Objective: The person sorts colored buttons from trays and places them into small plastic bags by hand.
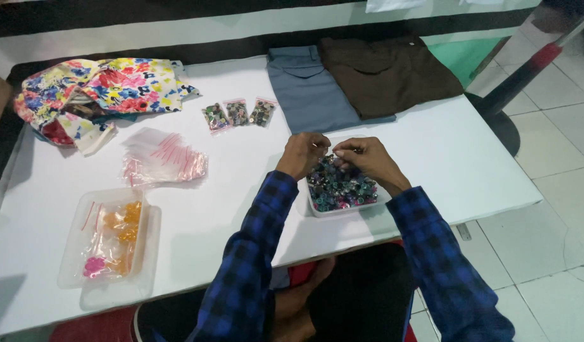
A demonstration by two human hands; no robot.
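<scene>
1. Your left hand [302,154] hovers over the far left edge of the white tray of beads [317,209], fingers curled in; you pinch something small, though what it is is too tiny to tell.
2. Your right hand [366,158] sits just beside it, over the beads [340,188], fingers bent inward toward the left hand's fingertips; whether it grips anything cannot be told.
3. The tray stands on the white table [431,164], near its front edge, between your forearms.
4. Three small filled bags [238,114] lie in a row farther back, to the left.
5. A heap of empty clear bags [162,158] lies left of your hands.
6. A clear box [108,237] with orange and pink pieces sits at the near left.
7. Folded grey trousers [307,88] and brown trousers [387,73] lie at the back; floral cloth [108,85] lies at the far left.
</scene>
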